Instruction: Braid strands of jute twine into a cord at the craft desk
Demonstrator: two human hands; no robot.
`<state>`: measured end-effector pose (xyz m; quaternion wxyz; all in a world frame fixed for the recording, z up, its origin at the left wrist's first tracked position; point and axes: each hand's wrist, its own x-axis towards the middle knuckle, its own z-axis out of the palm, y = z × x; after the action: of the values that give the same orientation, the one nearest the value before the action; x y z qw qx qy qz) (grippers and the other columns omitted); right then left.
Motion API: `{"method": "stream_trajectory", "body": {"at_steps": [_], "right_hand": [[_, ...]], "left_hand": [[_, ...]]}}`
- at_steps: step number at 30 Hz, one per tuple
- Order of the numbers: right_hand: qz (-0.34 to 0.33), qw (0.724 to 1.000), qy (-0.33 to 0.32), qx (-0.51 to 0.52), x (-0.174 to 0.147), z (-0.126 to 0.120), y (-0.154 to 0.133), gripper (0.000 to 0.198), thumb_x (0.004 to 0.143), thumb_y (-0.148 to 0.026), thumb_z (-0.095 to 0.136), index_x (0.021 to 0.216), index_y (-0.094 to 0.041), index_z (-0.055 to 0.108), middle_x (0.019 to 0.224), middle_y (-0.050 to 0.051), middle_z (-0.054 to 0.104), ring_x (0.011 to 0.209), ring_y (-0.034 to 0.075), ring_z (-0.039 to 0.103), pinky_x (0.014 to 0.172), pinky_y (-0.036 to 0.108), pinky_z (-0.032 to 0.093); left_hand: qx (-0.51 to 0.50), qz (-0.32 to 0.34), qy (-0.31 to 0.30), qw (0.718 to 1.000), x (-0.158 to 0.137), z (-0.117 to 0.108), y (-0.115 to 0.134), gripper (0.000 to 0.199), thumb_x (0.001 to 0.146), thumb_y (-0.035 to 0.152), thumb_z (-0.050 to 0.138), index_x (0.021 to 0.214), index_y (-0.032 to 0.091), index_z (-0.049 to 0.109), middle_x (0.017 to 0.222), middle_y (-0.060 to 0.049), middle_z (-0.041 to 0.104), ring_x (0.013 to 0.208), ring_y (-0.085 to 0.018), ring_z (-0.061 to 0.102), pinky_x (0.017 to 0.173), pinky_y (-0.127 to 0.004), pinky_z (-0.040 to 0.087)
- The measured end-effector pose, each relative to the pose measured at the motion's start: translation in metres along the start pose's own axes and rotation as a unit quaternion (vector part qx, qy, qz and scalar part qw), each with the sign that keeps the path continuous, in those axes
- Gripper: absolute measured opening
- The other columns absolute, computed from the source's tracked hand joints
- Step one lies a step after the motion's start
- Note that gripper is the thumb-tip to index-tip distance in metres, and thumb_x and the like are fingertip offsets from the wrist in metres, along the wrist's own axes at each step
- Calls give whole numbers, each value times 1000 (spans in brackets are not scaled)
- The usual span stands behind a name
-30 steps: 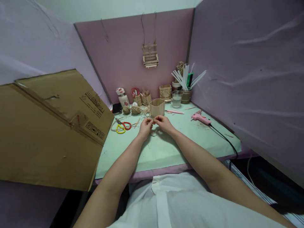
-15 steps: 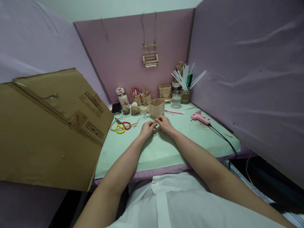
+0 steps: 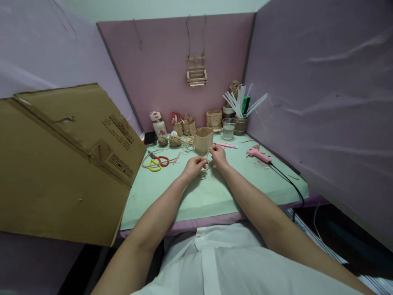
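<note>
Drawing apart: left hand [image 3: 194,167], right hand [image 3: 219,155]

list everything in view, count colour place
strand: one, tan, middle
container: one, beige, middle
twine balls: two, brown, middle left
scissors: one, red and yellow, left
glue gun: one, pink, right
thin tool: one, pink, right
cup: one, clear, back right
sticks: several, white, back right
bottle: one, mostly white, back left
slab: one, black, back left
holders: three, tan, back
rack: one, tan, upper middle
cardboard: one, brown, far left
table: one, green, centre
panels: three, purplish, around
left hand: one, at strand
right hand: one, at strand
</note>
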<state>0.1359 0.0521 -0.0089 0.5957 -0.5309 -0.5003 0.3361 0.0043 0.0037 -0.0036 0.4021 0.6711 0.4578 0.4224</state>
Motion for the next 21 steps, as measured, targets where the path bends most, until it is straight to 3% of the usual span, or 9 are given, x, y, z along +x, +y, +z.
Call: {"method": "stream_trajectory", "body": {"at_steps": [4,8,13,17,21], "right_hand": [[50,988,-116,88,0,-10,-5,18,63,-35,57,63,-19,49,53,-5,43,52,9,38,51,22,31],[79,966,-193,154,-2,-12,-13,19,62,-35,60,71,-19,53,60,-4,48,58,10,45,52,21,34],[77,960,-216,163,-2,-9,-15,20,65,-33,52,79,-20,57,73,0,59,61,11,50,55,23,37],[15,971,-224,85,-7,-11,-15,25,65,-31,51,84,-18,61,83,2,63,67,12,52,57,23,38],[-95,949,-301,-10,-12,-10,-14,22,69,-34,55,78,-17,64,84,3,65,75,14,54,66,25,40]], "left_hand": [[-76,-38,17,996,-4,0,3,24,72,35,59,78,13,64,62,-1,58,48,-6,37,47,-22,28],[-141,-52,44,988,0,-4,0,27,69,38,64,80,13,64,64,-2,58,48,-5,37,45,-21,27],[-171,-61,58,982,3,-8,-3,30,67,41,66,79,13,63,64,-1,58,48,-5,36,43,-20,26],[-178,-53,50,981,2,-9,-2,33,68,44,65,81,13,64,64,-1,57,48,-5,35,42,-19,26],[-195,-35,53,979,3,-10,-2,32,67,44,67,75,13,62,63,1,54,47,-3,33,42,-18,24]]}}
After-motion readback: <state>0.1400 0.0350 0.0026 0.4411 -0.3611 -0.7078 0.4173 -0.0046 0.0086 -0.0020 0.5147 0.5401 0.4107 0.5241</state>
